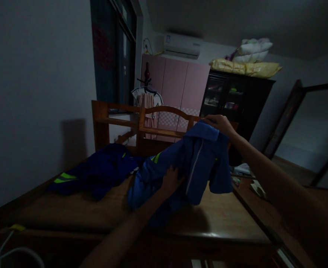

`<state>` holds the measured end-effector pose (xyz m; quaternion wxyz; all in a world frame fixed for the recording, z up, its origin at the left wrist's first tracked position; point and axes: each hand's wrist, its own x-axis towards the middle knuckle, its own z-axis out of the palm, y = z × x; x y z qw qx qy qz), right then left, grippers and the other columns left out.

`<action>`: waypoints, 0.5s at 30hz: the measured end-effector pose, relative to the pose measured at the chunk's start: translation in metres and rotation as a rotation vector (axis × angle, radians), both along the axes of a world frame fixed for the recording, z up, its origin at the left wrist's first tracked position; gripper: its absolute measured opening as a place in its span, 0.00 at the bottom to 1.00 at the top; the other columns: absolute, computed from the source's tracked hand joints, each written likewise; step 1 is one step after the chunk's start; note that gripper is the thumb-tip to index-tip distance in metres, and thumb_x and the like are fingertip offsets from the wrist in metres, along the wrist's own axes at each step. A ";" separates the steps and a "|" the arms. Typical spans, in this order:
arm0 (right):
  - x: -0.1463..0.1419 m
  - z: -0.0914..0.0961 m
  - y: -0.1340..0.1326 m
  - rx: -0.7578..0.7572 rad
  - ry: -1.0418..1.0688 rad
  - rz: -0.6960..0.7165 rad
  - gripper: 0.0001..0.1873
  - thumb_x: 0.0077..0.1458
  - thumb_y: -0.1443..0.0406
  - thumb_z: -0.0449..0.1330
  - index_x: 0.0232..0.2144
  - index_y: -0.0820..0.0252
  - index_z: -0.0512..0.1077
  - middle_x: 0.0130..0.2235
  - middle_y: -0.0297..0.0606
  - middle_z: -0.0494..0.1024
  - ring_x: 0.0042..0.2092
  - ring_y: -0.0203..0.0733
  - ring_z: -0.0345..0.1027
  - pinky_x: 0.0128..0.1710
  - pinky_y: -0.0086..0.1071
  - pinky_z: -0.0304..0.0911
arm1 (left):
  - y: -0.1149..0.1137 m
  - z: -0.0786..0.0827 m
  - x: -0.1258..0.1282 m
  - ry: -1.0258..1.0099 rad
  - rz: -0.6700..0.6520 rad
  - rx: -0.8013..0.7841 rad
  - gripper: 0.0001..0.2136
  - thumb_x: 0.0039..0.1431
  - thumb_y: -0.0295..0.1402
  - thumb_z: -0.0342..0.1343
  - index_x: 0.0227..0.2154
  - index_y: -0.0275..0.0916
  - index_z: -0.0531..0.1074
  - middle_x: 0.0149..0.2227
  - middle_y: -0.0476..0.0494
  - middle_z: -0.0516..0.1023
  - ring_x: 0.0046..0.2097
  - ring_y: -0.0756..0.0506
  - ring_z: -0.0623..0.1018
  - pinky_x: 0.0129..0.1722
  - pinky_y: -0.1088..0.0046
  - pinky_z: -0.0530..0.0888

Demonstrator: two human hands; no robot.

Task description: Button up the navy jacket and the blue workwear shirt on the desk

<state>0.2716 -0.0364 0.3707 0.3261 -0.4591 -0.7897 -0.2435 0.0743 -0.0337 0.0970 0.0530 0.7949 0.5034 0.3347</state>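
Note:
A blue short-sleeved shirt (164, 173) with a collar, pale piping and bright green marks is partly lifted off the wooden tabletop (222, 216). My right hand (218, 123) grips it at the collar, fingers closed over the cloth. Lower down, my left hand (171, 182) rests against the front of the shirt with its fingers apart; some fingertips are lost in the dark folds. To the left lies a darker blue garment (105, 169) with a green stripe, crumpled on the tabletop and touched by neither hand.
A wooden rail with shelves (164, 109) rises behind the tabletop. A white cable (21, 250) hangs at the front left corner. Papers (257, 188) lie on a lower surface to the right. Beyond stand a pink wardrobe (175, 78) and a dark cabinet (250, 100).

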 end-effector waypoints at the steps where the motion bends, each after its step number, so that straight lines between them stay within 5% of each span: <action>1: 0.003 0.001 -0.002 -0.022 -0.009 0.011 0.20 0.59 0.54 0.50 0.34 0.61 0.77 0.31 0.37 0.78 0.33 0.41 0.71 0.29 0.27 0.56 | 0.001 0.004 0.000 0.001 -0.047 -0.004 0.20 0.57 0.45 0.49 0.49 0.39 0.65 0.51 0.37 0.64 0.51 0.40 0.69 0.46 0.65 0.70; 6: 0.013 -0.007 -0.004 -0.077 0.001 0.035 0.22 0.58 0.53 0.50 0.38 0.61 0.77 0.35 0.38 0.79 0.36 0.44 0.71 0.34 0.29 0.60 | -0.014 0.015 0.012 -0.061 -0.250 0.045 0.23 0.55 0.50 0.49 0.48 0.41 0.66 0.51 0.38 0.65 0.50 0.41 0.70 0.48 0.65 0.69; 11: 0.014 -0.007 -0.012 -0.087 0.001 0.059 0.22 0.58 0.52 0.50 0.35 0.60 0.77 0.33 0.35 0.79 0.34 0.41 0.71 0.34 0.29 0.60 | -0.005 0.007 0.030 -0.326 -0.155 -0.142 0.13 0.53 0.38 0.53 0.41 0.39 0.70 0.45 0.38 0.72 0.45 0.41 0.74 0.45 0.66 0.69; 15: 0.033 -0.005 -0.023 -0.070 0.034 0.031 0.21 0.57 0.52 0.51 0.35 0.59 0.77 0.33 0.35 0.79 0.35 0.42 0.71 0.34 0.28 0.61 | 0.024 0.015 0.018 -0.543 -0.083 -0.191 0.12 0.56 0.29 0.46 0.41 0.36 0.69 0.41 0.36 0.75 0.44 0.42 0.75 0.44 0.68 0.69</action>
